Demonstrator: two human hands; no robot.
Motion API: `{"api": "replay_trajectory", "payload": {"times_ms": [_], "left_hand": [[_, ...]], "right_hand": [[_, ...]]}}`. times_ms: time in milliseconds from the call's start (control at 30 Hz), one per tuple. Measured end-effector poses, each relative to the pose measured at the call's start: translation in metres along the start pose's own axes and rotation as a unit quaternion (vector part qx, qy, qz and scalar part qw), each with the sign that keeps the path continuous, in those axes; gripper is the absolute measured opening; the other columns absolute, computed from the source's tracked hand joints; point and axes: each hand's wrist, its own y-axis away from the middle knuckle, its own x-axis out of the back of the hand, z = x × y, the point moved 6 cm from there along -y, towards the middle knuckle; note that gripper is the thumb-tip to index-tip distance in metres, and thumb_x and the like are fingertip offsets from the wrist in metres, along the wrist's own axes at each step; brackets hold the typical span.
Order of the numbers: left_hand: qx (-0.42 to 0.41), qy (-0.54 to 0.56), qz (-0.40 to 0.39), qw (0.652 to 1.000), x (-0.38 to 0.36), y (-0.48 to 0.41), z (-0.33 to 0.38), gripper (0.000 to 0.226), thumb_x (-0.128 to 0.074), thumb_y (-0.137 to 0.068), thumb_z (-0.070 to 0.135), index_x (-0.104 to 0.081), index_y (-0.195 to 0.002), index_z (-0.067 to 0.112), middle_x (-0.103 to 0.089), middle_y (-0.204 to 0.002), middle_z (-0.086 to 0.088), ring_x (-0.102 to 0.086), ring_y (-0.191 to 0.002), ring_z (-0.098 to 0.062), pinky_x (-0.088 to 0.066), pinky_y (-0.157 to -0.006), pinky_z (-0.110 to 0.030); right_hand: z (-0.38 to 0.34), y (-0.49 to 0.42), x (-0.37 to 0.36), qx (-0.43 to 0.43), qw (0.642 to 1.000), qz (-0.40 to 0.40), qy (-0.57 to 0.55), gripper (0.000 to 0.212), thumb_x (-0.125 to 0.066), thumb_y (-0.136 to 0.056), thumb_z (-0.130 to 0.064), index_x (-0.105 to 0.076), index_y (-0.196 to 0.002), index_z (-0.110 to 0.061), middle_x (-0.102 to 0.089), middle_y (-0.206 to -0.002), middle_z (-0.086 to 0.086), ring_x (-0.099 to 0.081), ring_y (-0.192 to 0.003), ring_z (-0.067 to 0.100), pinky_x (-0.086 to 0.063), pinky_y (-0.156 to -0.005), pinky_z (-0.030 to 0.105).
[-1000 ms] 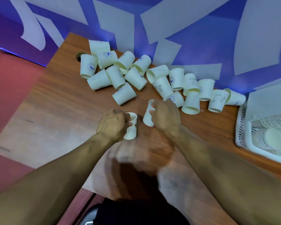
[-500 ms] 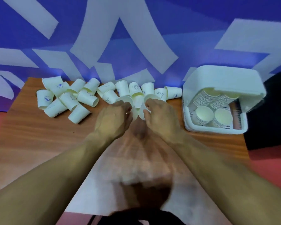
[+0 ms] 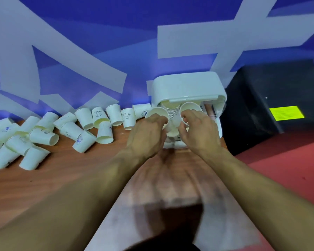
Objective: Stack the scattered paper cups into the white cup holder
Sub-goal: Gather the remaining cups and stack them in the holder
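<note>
Insertion step: left hand grip encloses left cup, right hand grip encloses right cup, at white cup holder; next move should nest each onto the stacks inside

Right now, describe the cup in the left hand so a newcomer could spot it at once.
On the wooden table, at its right end, stands the white cup holder. Two cups are held up at its open front; the left hand grips the left cup, open mouth toward the camera. Unlike the scattered cups, it is off the table.
</note>
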Motion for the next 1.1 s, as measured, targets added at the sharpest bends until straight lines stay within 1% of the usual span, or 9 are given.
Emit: {"api": "replay_trajectory", "payload": {"times_ms": [67, 267, 333, 400, 467, 533, 633, 1000, 1100], "left_hand": [[-0.011, -0.021, -0.013, 1.0, -0.011, -0.011, 0.008, 0.02, -0.053, -0.092, 0.023, -0.062, -0.109, 0.017, -0.065, -0.107, -0.005, -0.063, -0.09, -0.034, -0.051, -0.069, -0.043], [-0.008, -0.049, -0.053, 0.997, -0.045, -0.037, 0.014, 0.022, -0.051, -0.089, 0.02, -0.062, -0.109, 0.022, -0.064, -0.104, -0.001, -0.061, -0.086, -0.033, -0.049, -0.065, -0.041], [-0.012, -0.065, -0.072, 0.995, -0.056, -0.041, 0.017, 0.022, -0.05, -0.091, 0.022, -0.062, -0.11, 0.022, -0.064, -0.104, -0.001, -0.061, -0.088, -0.032, -0.043, -0.062, -0.036], [-0.018, -0.085, -0.093, 0.992, -0.067, -0.044, 0.018, 0.021, -0.049, -0.092, 0.022, -0.061, -0.11, 0.023, -0.063, -0.102, -0.001, -0.061, -0.09, -0.031, -0.036, -0.061, -0.033], [-0.015, -0.089, -0.114, 0.989, -0.078, -0.046, 0.016, 0.018, -0.049, -0.094, 0.023, -0.061, -0.107, 0.023, -0.064, -0.099, -0.002, -0.061, -0.09, -0.032, -0.037, -0.061, -0.034], [-0.007, -0.083, -0.129, 0.988, -0.088, -0.046, 0.011, 0.015, -0.048, -0.096, 0.026, -0.061, -0.103, 0.022, -0.064, -0.098, -0.003, -0.062, -0.09, -0.034, -0.04, -0.063, -0.035], [-0.007, -0.07, -0.131, 0.989, -0.099, -0.045, 0.004, 0.019, -0.047, -0.098, 0.032, -0.061, -0.099, 0.02, -0.065, -0.096, -0.006, -0.062, -0.088, -0.036, -0.041, -0.063, -0.035], [-0.023, -0.01, -0.119, 0.993, -0.122, -0.05, -0.009, 0.026, -0.048, -0.098, 0.034, -0.063, -0.084, 0.019, -0.064, -0.085, -0.005, -0.061, -0.077, -0.034, -0.033, -0.056, -0.032], [-0.018, -0.014, -0.107, 0.994, -0.124, -0.052, -0.009, 0.028, -0.047, -0.099, 0.035, -0.065, -0.085, 0.02, -0.065, -0.086, -0.004, -0.062, -0.078, -0.031, -0.028, -0.056, -0.031]], "right_hand": [[0.019, -0.004, 0.0, -0.008, 1.0, -0.001, -0.005, 0.014, -0.061, -0.078, -0.016, -0.063, -0.092, -0.013, -0.064, -0.079, 0.001, -0.06, -0.077, 0.027, -0.048, -0.06, 0.036], [0.062, -0.003, -0.018, -0.025, 0.999, -0.026, 0.015, 0.013, -0.065, -0.077, -0.013, -0.063, -0.09, -0.014, -0.063, -0.076, 0.002, -0.058, -0.072, 0.028, -0.04, -0.059, 0.032], [0.07, -0.001, -0.028, -0.026, 0.998, -0.045, 0.017, 0.014, -0.066, -0.076, -0.012, -0.064, -0.09, -0.013, -0.063, -0.075, 0.002, -0.057, -0.071, 0.028, -0.041, -0.057, 0.032], [0.073, -0.001, -0.04, -0.016, 0.998, -0.067, 0.008, 0.014, -0.063, -0.076, -0.012, -0.065, -0.09, -0.011, -0.063, -0.075, 0.004, -0.058, -0.071, 0.029, -0.047, -0.062, 0.036], [0.074, -0.001, -0.052, 0.0, 0.996, -0.092, 0.004, 0.012, -0.061, -0.078, -0.014, -0.064, -0.089, -0.01, -0.063, -0.075, 0.005, -0.059, -0.071, 0.03, -0.049, -0.071, 0.044], [0.074, 0.0, -0.064, 0.007, 0.993, -0.114, 0.018, 0.009, -0.063, -0.078, -0.016, -0.063, -0.086, -0.011, -0.063, -0.073, 0.005, -0.059, -0.069, 0.031, -0.046, -0.068, 0.041], [0.075, 0.002, -0.076, 0.011, 0.991, -0.134, 0.013, 0.009, -0.063, -0.082, -0.018, -0.063, -0.086, -0.01, -0.062, -0.073, 0.006, -0.059, -0.069, 0.032, -0.043, -0.059, 0.034], [0.078, 0.008, -0.1, 0.004, 0.988, -0.153, -0.003, 0.022, -0.046, -0.088, -0.025, -0.061, -0.081, -0.012, -0.06, -0.071, 0.005, -0.056, -0.066, 0.029, -0.04, -0.06, 0.033], [0.079, 0.007, -0.104, -0.01, 0.988, -0.152, -0.011, 0.017, -0.049, -0.087, -0.022, -0.06, -0.08, -0.012, -0.059, -0.071, 0.005, -0.055, -0.067, 0.029, -0.04, -0.062, 0.035]]}}
